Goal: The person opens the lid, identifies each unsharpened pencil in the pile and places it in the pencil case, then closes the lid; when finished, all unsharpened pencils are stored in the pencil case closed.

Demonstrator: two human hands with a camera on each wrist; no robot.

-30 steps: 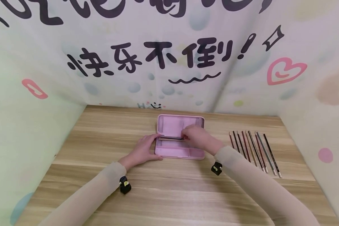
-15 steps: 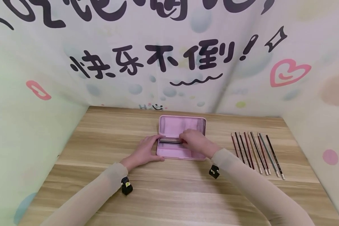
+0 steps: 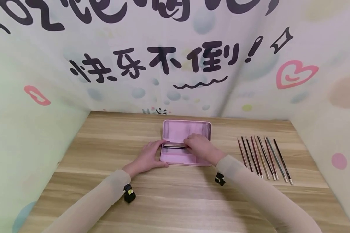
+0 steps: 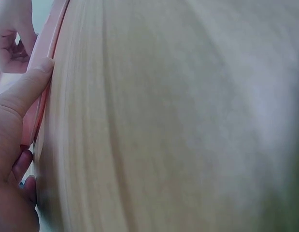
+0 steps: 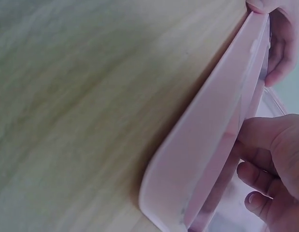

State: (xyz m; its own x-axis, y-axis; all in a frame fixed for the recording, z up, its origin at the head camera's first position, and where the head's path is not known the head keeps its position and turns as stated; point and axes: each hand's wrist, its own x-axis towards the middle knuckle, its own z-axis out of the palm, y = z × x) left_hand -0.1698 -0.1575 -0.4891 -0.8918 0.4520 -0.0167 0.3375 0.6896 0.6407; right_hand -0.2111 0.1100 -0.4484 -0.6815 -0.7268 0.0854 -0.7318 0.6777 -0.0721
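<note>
A pink pencil case (image 3: 179, 158) lies open on the table, its lid (image 3: 176, 129) tilted back toward the wall. My left hand (image 3: 145, 158) holds the case at its left end, thumb along the front edge and fingers at the rear corner. Dark pencils (image 3: 174, 146) lie lengthwise in the rear compartment. Over their right ends, my right hand (image 3: 201, 147) reaches in with curled fingers and pinches a pencil. In the right wrist view that hand (image 5: 277, 159) has thumb and fingers inside the case wall, and their tips are hidden.
Several pencils (image 3: 283, 161) lie side by side on the wooden table (image 3: 175, 200), right of the case. A printed cloth wall (image 3: 175, 94) stands close behind the case, with side walls left and right.
My right hand has shifted slightly left and down inside the case, and the dark pencil there has moved toward me. The left hand keeps its place on the case.
</note>
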